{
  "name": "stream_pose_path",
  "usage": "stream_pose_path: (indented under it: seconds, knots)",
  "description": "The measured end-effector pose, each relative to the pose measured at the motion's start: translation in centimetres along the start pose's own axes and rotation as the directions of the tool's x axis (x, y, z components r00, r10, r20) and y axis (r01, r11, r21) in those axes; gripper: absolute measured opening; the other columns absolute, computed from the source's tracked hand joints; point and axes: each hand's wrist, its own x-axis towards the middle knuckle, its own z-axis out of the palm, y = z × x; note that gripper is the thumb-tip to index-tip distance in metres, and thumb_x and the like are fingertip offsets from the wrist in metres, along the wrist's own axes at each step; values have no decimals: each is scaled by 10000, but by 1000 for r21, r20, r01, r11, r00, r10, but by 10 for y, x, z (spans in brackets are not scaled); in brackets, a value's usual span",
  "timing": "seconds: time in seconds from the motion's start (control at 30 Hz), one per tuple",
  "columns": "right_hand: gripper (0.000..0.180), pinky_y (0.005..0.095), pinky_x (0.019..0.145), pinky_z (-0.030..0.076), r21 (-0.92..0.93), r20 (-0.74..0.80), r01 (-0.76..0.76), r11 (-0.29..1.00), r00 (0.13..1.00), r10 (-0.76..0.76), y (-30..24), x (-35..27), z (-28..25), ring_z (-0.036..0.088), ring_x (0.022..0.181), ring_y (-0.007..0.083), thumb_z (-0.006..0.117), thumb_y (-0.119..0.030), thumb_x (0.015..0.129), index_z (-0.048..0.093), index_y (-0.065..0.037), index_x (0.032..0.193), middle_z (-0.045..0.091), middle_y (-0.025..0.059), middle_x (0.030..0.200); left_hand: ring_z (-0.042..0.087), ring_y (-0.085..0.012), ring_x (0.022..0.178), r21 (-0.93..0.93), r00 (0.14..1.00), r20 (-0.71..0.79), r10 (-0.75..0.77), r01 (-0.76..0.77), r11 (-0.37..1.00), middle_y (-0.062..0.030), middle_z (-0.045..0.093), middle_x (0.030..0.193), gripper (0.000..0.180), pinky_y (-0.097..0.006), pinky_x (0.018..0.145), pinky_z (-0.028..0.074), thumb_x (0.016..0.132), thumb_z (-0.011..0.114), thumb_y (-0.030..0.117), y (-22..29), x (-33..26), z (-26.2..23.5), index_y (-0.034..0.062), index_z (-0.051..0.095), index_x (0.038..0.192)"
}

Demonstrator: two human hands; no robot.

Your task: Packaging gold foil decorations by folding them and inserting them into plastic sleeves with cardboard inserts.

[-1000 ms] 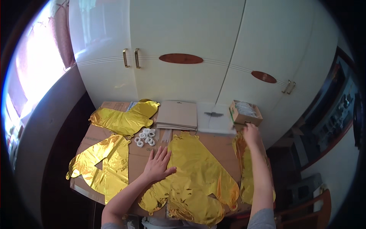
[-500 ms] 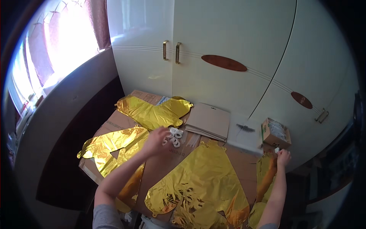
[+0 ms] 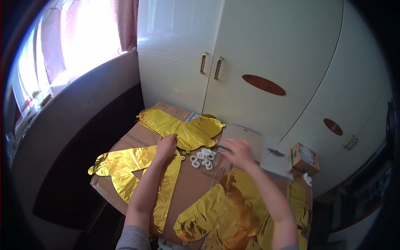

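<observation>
My left hand (image 3: 167, 146) hovers by the lower edge of a gold foil balloon (image 3: 187, 132) at the back, its fingers curled together; whatever they hold, if anything, is too small to make out. Below it, a second flat gold foil balloon (image 3: 121, 160) lies under my left forearm. My right hand (image 3: 239, 153), smeared by motion, is over the front edge of a stack of brown cardboard sheets (image 3: 246, 135), near some thin white sticks (image 3: 226, 163). Several small white rings (image 3: 204, 157) lie heaped between the hands. A larger gold foil balloon (image 3: 237, 204) spreads under my right forearm.
Everything lies on a large brown cardboard surface (image 3: 191, 179). At the right stand a clear plastic packet (image 3: 275, 160) and a small open box (image 3: 306, 158) of clear bags, with a crumpled white piece (image 3: 307, 179) beside it. Behind rises a white wardrobe (image 3: 266, 50).
My right hand has come left from the far right edge to the cardboard stack, and the white piece now lies by the box. The left hand's fingers have drawn together. The view has shifted.
</observation>
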Motion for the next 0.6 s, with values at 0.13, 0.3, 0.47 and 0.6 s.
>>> stream_pose_path:
  seconds: [0.13, 0.3, 0.47, 0.6]
  knots:
    - [529, 480, 1147, 252, 51, 278, -28, 998, 960, 13, -39, 84, 79, 407, 1358, 272, 653, -460, 870, 599, -165, 1307, 521, 84, 1407, 636, -323, 999, -1, 991, -104, 80, -81, 997, -145, 699, 967, 283, -490, 1001, 395, 921, 511, 185, 4, -1, 3, 69, 646, 1141]
    - [514, 557, 1180, 137, -78, 533, -26, 997, 844, 63, -42, 117, 120, 283, 1441, 320, 621, -496, 881, 585, -272, 1342, 436, 58, 1499, 631, -266, 1036, 79, 991, -112, 78, -70, 994, -95, 685, 1031, 238, -573, 1077, 310, 933, 510, 200, -2, -6, 3, 108, 650, 1102]
    - [340, 573, 1187, 58, 91, 483, -156, 984, 871, 94, -18, 114, 143, 284, 1442, 279, 606, -473, 894, 690, -335, 1193, 472, -29, 1475, 628, -277, 1036, 47, 993, -76, 94, -91, 995, -123, 680, 1024, 245, -601, 1113, 258, 906, 527, 197, -6, -7, 2, 106, 652, 1095]
    - [282, 593, 1173, 56, 133, 473, -214, 968, 872, 128, -14, 122, 138, 319, 1419, 284, 600, -437, 913, 737, -286, 1108, 530, -28, 1425, 641, -279, 993, -25, 992, -78, 98, -100, 995, -111, 686, 986, 212, -603, 1114, 258, 874, 556, 192, -2, -8, -4, 106, 673, 1028]
